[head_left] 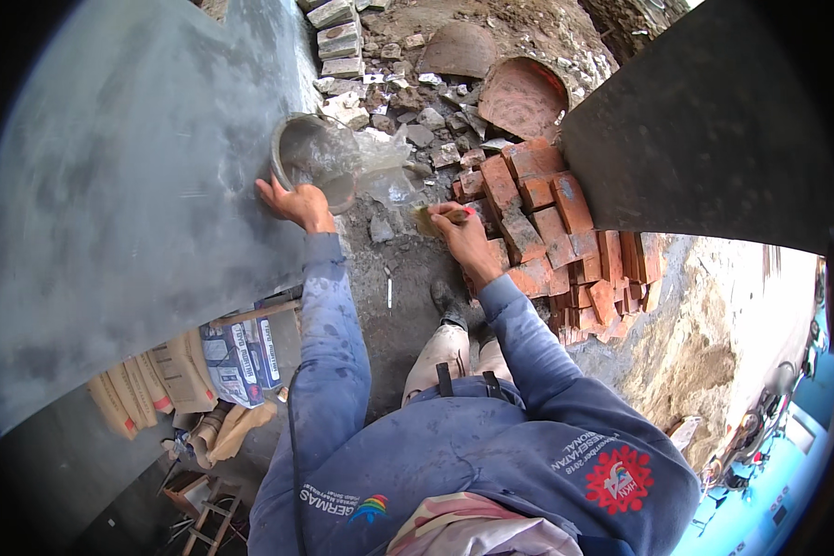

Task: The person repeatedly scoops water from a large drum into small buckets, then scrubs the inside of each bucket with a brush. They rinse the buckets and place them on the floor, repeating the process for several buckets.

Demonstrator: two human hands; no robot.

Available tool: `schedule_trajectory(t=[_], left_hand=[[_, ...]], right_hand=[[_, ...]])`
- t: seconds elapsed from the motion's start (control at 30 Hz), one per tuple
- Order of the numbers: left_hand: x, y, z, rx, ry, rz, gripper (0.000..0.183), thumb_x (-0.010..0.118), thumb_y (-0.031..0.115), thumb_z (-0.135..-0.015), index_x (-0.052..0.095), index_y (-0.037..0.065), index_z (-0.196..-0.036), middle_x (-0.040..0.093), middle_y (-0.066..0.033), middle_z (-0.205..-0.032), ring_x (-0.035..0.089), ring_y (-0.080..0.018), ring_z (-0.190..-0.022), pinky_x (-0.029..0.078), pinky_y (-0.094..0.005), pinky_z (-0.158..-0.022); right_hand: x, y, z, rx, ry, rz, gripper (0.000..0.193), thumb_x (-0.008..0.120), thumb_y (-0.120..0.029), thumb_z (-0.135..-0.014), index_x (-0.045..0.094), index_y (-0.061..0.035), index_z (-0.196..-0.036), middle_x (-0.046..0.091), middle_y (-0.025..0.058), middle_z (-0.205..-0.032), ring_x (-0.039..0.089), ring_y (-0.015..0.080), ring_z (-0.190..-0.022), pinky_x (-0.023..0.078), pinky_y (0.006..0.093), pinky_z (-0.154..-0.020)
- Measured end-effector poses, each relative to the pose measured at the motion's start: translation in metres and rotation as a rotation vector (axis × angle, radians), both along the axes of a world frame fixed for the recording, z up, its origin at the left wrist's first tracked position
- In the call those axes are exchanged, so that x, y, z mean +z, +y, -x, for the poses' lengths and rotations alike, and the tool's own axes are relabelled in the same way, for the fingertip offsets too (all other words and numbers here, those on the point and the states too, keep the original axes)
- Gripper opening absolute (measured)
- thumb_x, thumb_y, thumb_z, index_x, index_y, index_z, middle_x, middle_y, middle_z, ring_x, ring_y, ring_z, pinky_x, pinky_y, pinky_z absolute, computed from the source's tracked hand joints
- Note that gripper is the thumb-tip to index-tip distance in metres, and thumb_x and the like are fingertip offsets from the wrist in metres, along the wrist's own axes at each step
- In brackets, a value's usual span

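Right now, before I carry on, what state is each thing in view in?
Bucket: mouth open, left hand holding its rim; contents unclear.
Brush: gripped in the right hand.
Red bricks: stacked in an uneven pile.
Clear plastic sheet: crumpled.
Rubble: loose, scattered.
Tan sacks: side by side.
Blue sleeves: spotted with stains.
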State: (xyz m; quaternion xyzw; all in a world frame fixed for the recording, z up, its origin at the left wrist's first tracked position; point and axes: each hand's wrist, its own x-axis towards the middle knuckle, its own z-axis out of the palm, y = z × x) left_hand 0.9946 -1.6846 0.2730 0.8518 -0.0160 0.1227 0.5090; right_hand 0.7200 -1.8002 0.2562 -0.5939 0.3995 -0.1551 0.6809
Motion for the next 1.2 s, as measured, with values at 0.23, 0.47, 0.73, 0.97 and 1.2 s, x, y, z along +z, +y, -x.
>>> schedule_trajectory(t=[0.23,0.47,0.73,0.97,1.2], left_hand=[[0.018,-0.023,-0.045,-0.114,-0.177,-0.133,0.067,0.045,-0.008,-0.082,0.065,0.008,-0.144,0.03,-0.0245,-0.172,0.022,-0.049,-0.158,0.021,-0.0603,-0.129],[0.023,-0.033,-0.051,-0.205,-0.385,-0.242,0.071,0.049,-0.008,-0.081,0.069,0.021,-0.143,0.036,-0.0196,-0.171,0.029,-0.0485,-0.156,0.023,-0.0636,-0.126],[0.036,-0.039,-0.026,-0.338,-0.651,-0.482,0.074,0.059,-0.008,-0.087,0.071,0.044,-0.138,0.042,0.001,-0.17,0.027,-0.0375,-0.161,0.005,-0.0788,-0.123],[0.062,-0.028,-0.024,-0.4,-0.966,-0.608,0.083,0.054,-0.017,-0.081,0.073,0.044,-0.135,0.042,0.006,-0.17,0.028,-0.0337,-0.161,0.005,-0.0701,-0.128],[0.101,0.002,-0.006,-0.352,-0.305,0.408,0.074,0.044,-0.018,-0.079,0.06,0.002,-0.148,0.039,-0.0166,-0.169,0.035,-0.0373,-0.157,0.032,-0.045,-0.128]], right_hand=[[-0.018,-0.01,0.048,-0.074,0.107,-0.238,0.018,0.07,-0.014,-0.101,0.075,-0.0101,-0.118,0.074,0.0015,-0.11,0.068,0.014,-0.099,0.057,0.0319,-0.084],[-0.048,-0.01,0.063,-0.06,0.205,-0.231,0.02,0.074,-0.02,-0.095,0.081,-0.0132,-0.113,0.077,0.0001,-0.1,0.069,0.0105,-0.088,0.056,0.0291,-0.074],[-0.064,-0.008,0.079,0.143,0.317,-0.049,0.025,0.07,-0.02,-0.099,0.078,-0.0053,-0.117,0.077,0.0026,-0.104,0.069,0.0144,-0.092,0.057,0.0315,-0.077],[-0.072,-0.002,0.101,0.225,0.42,0.085,0.029,0.069,-0.031,-0.099,0.078,-0.0099,-0.118,0.079,0.0138,-0.106,0.075,0.0264,-0.102,0.057,0.0396,-0.09],[-0.088,-0.001,0.128,0.253,0.518,0.518,0.03,0.063,-0.036,-0.1,0.08,-0.0156,-0.115,0.079,0.0167,-0.108,0.073,0.0372,-0.107,0.056,0.0486,-0.097]])
